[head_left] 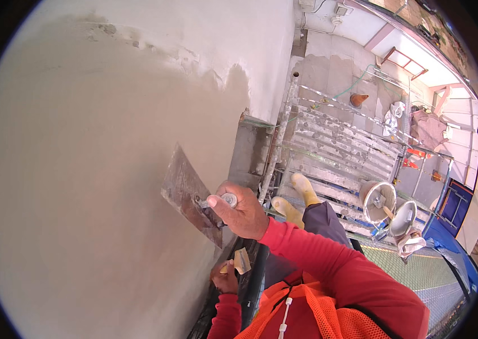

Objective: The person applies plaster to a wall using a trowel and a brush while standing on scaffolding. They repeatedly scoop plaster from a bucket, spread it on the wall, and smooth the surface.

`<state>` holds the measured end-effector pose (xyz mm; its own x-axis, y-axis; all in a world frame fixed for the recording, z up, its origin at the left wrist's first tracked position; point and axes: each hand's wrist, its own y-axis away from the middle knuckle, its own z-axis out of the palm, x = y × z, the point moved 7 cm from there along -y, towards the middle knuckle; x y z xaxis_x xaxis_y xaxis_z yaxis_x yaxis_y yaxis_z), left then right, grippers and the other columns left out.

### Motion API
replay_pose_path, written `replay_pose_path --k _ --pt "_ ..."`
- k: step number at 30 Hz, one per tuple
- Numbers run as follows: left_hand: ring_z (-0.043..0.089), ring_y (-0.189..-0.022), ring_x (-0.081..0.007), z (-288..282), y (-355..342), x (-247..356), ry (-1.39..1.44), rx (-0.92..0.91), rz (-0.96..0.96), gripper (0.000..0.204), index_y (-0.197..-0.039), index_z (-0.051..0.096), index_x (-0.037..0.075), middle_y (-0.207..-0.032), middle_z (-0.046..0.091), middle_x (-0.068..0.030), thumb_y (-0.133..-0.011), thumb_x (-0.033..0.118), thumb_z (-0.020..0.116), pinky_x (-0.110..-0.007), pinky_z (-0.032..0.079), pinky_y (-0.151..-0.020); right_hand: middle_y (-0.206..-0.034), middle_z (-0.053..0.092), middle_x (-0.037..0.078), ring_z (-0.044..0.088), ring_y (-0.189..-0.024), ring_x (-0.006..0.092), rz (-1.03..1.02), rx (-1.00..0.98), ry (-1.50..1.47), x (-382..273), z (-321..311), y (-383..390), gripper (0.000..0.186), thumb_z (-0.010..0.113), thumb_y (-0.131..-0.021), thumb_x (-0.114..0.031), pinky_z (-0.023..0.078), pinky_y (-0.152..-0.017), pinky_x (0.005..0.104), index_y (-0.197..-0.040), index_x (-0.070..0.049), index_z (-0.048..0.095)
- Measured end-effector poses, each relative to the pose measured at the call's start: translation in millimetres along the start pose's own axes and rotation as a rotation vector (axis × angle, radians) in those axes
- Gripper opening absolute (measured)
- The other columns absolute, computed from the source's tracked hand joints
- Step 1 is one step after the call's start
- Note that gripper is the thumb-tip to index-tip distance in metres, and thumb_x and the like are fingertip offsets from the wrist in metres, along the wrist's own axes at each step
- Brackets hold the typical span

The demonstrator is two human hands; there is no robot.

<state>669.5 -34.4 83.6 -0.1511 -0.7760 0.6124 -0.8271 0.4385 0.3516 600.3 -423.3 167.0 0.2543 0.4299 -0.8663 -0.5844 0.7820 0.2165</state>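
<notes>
My right hand (244,213) is wrapped round the handle of a plastering trowel (191,195), thumb along the top. Its rectangular steel blade, smeared grey, is tilted against or close to the wall (109,186); I cannot tell whether it touches. Smooth damp grey plaster covers most of this wall, with a ragged upper edge below a paler strip. Lower down, beside the wall, my left hand (225,278) is closed on a small tool with a yellow handle and flat tan head (242,261); its exact kind is unclear.
My yellow boots (295,200) stand on a slatted, plaster-spattered scaffold platform (340,138). Metal rails (277,141) edge it. Two buckets (375,198) sit to the right, by a blue tarp (448,246). Beyond lie an orange cone (358,100) and a thin green hose (355,85).
</notes>
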Motion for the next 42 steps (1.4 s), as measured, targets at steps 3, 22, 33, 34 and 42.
replay_pose_path --k 3,22,33,34,42 --pt "0.067 -0.077 -0.0149 7.1 -1.6 38.8 0.165 -0.052 -0.088 0.027 -0.103 0.075 0.001 -0.089 0.072 -0.0055 -0.098 0.027 0.078 -0.031 0.054 -0.068 -0.063 0.049 0.000 0.045 -0.063 0.0069 0.302 0.197 0.076 55.0 -80.3 20.6 0.046 0.070 -0.102 -0.044 0.040 -0.055 0.0319 -0.084 -0.004 0.059" --pt "0.074 -0.087 -0.0348 20.1 8.3 99.7 -0.109 0.107 0.091 0.027 -0.096 0.077 0.011 -0.094 0.076 -0.0147 -0.085 0.035 0.084 -0.046 0.058 -0.080 -0.065 0.051 -0.001 0.049 -0.046 0.0154 0.628 0.299 -0.060 -2.5 -203.5 44.2 0.038 0.074 -0.097 -0.045 0.044 -0.043 0.0374 -0.092 -0.017 0.049" --pt "0.071 -0.106 -0.0314 35.1 75.9 -106.4 -0.432 0.124 -0.376 0.034 -0.099 0.075 0.007 -0.117 0.075 -0.0149 -0.099 0.035 0.055 -0.052 0.056 -0.087 -0.064 0.049 0.001 0.050 -0.048 0.0164 0.449 0.058 0.077 -61.8 -121.8 -4.5 0.036 0.075 -0.097 -0.039 0.046 -0.043 0.0378 -0.093 -0.016 0.047" --pt "0.071 -0.105 -0.0311 36.2 71.5 -107.3 -0.418 0.112 -0.419 0.034 -0.099 0.075 0.007 -0.116 0.075 -0.0148 -0.099 0.035 0.055 -0.052 0.056 -0.087 -0.065 0.049 0.001 0.050 -0.048 0.0164 0.446 0.056 0.081 -64.6 -114.8 -7.2 0.036 0.075 -0.097 -0.039 0.046 -0.043 0.0379 -0.093 -0.016 0.047" --pt "0.071 -0.096 -0.0290 21.2 18.3 -62.0 -0.354 0.144 -0.279 0.032 -0.097 0.077 0.010 -0.108 0.075 -0.0141 -0.099 0.035 0.057 -0.049 0.056 -0.080 -0.065 0.049 0.001 0.051 -0.049 0.0169 0.400 0.039 0.092 -71.7 -92.7 5.2 0.037 0.076 -0.097 -0.038 0.046 -0.044 0.0368 -0.093 -0.017 0.046"
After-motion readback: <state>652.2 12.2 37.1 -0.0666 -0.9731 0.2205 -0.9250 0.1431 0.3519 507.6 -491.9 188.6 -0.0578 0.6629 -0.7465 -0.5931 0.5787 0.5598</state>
